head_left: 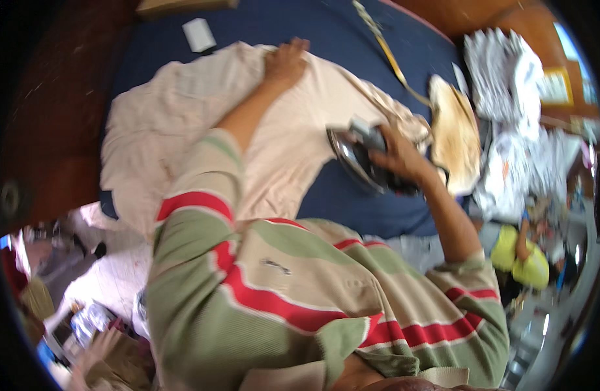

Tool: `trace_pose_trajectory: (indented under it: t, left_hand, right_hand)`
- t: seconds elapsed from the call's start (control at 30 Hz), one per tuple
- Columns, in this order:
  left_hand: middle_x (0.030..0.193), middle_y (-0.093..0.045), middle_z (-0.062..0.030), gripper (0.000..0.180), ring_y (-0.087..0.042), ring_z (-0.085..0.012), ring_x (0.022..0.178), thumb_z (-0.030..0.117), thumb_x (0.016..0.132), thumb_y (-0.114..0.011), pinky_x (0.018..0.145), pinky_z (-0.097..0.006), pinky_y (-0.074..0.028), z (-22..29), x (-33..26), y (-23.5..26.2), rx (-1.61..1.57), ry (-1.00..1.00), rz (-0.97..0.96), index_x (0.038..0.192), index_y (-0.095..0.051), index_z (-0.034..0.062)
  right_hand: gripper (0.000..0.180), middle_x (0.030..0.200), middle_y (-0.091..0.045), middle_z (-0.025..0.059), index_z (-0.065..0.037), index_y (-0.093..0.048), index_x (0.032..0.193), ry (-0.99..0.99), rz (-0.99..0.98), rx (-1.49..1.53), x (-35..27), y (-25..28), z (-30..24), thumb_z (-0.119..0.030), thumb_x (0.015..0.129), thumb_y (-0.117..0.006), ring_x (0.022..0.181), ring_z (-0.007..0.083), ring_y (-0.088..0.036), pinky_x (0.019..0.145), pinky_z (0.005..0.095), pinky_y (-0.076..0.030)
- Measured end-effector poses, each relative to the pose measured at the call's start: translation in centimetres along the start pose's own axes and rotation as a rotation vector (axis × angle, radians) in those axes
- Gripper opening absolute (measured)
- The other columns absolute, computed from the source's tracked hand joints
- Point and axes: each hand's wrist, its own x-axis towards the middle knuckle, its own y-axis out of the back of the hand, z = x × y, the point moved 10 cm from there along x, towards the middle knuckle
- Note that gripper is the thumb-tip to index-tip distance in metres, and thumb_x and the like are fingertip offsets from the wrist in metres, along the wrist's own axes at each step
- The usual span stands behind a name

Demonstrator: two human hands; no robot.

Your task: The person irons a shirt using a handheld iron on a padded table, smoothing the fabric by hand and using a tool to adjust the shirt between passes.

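A pale pink garment point(209, 98) lies spread over a dark blue padded table point(248, 29), with creases in its left part and along its near edge. My left hand point(286, 64) rests on the cloth near its far edge, fingers held out flat. In my right hand point(403, 156) is the handle of a clothes iron point(355, 156), its pointed metal front toward the left. The iron is at the near edge of the garment's right sleeve point(391, 111); whether its soleplate touches the cloth is hard to tell. The iron's underside is hidden.
A scorched cream cloth pad point(455, 140) lies right of the iron, below a yellow cord point(391, 58). Stacked white-grey garments point(505, 78) stand farther right. A small white card point(199, 35) lies at the far left. A person in yellow point(528, 260) is at the lower right.
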Motion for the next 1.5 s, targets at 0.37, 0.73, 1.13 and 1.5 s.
trace_pose_trajectory:
  t: [0.37, 0.73, 1.13, 1.5]
  left_hand:
    - [0.083, -0.067, -0.0143, 0.036, -0.062, -0.0267, 0.079, 0.034, 0.069, -0.065, 0.070, -0.038, -0.049, 0.6, -8.3, 0.4, -0.251, 0.164, -0.806, 0.086, -0.070, 0.0035]
    - [0.094, -0.065, -0.0063, 0.030, -0.063, -0.0131, 0.084, 0.032, 0.089, -0.058, 0.078, -0.030, -0.053, 13.4, -23.0, 19.6, -1.674, 0.501, -0.506, 0.099, -0.061, 0.0039]
    - [0.093, -0.064, -0.0091, 0.043, -0.062, -0.0209, 0.086, 0.045, 0.082, -0.063, 0.080, -0.037, -0.051, 22.8, -19.2, 35.9, -1.971, 0.049, 0.302, 0.099, -0.058, 0.0059]
    - [0.085, -0.055, -0.0057, 0.028, -0.057, -0.0185, 0.079, 0.040, 0.090, -0.054, 0.073, -0.038, -0.050, 33.6, -21.6, 48.7, -1.707, -0.462, 0.470, 0.090, -0.051, 0.0117]
  right_hand:
    - [0.074, 0.108, -0.053, 0.0182, 0.004, -0.029, 0.137, -0.194, 0.254, 0.321, -11.8, 5.5, 10.8, -0.019, 0.075, -0.062, 0.090, 0.0246, -0.055, 0.076, 0.0329, -0.047]
    - [0.056, 0.089, -0.053, 0.0153, 0.005, -0.045, 0.116, -0.217, 0.377, 0.319, -8.9, 15.6, 28.9, -0.020, 0.068, -0.061, 0.079, 0.0225, -0.054, 0.067, 0.0331, -0.044]
    - [0.034, 0.104, -0.060, 0.0126, 0.000, -0.058, 0.103, 0.503, -0.120, 0.576, -10.6, 7.4, -1.3, -0.027, 0.084, -0.059, 0.085, 0.0154, -0.058, 0.069, 0.0266, -0.046]
    - [0.046, 0.121, -0.052, 0.0102, 0.001, -0.043, 0.126, 0.795, -0.263, 1.004, -7.8, -3.2, -18.7, -0.018, 0.087, -0.058, 0.111, 0.0194, -0.050, 0.095, 0.0321, -0.039]
